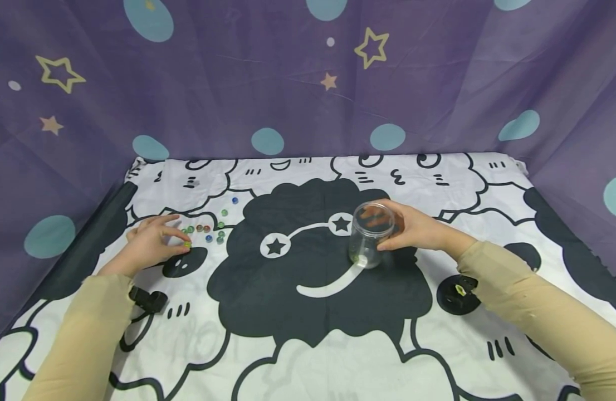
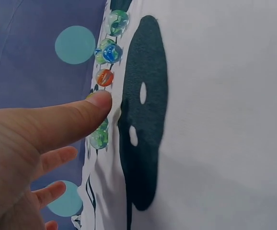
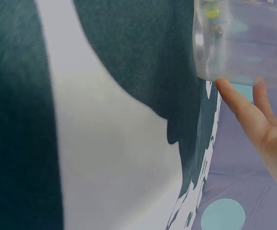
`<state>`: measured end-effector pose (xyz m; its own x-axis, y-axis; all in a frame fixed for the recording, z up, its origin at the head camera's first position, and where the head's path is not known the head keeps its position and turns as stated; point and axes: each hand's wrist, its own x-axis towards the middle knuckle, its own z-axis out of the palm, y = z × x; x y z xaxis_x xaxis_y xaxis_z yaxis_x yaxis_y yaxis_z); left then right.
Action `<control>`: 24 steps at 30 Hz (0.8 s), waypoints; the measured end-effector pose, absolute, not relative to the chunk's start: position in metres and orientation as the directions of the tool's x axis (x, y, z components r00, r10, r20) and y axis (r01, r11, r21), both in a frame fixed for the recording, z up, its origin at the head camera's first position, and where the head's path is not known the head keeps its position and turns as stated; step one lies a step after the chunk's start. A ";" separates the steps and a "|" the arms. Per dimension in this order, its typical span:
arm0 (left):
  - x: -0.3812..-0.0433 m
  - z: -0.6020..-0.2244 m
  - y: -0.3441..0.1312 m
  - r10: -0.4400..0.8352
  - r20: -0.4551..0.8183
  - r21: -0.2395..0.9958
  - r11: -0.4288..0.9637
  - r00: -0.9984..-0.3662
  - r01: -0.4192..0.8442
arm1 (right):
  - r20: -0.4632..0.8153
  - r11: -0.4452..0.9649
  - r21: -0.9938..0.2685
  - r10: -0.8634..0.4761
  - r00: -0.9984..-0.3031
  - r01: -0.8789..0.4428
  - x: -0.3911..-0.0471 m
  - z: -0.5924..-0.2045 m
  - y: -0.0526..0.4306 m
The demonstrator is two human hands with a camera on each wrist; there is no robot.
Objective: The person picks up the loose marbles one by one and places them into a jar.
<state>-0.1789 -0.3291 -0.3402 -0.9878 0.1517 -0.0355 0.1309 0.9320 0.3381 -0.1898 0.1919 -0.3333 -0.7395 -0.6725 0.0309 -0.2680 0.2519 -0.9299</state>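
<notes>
My left hand pinches a yellow-green marble between thumb and forefinger, low over the cloth on the left. In the left wrist view the thumb mostly hides this marble. Several loose glass marbles lie just beyond and to the right of that hand, among them an orange-red one, a blue one and green ones. Right of centre, my right hand grips a clear, open-topped jar from its right side. At least two marbles show inside near the jar's bottom.
A white cloth with black cartoon drawings covers the table. Farther back on the left lie a blue marble and a green one. Behind the table hangs a purple curtain. A black wrist device sits at the left sleeve.
</notes>
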 end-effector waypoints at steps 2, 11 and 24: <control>-0.179 -0.339 -0.329 0.153 -0.030 0.338 0.932 -0.988 0.134 | 0.032 0.254 -0.929 -0.672 -0.740 -0.270 -0.190 -0.333 0.192; -0.176 -0.334 -0.327 0.155 -0.003 0.324 0.935 -0.988 0.146 | 0.028 0.250 -0.932 -0.670 -0.742 -0.262 -0.190 -0.333 0.192; -0.175 -0.329 -0.317 0.167 0.031 0.338 0.926 -0.985 0.168 | 0.031 0.250 -0.932 -0.667 -0.745 -0.263 -0.190 -0.335 0.192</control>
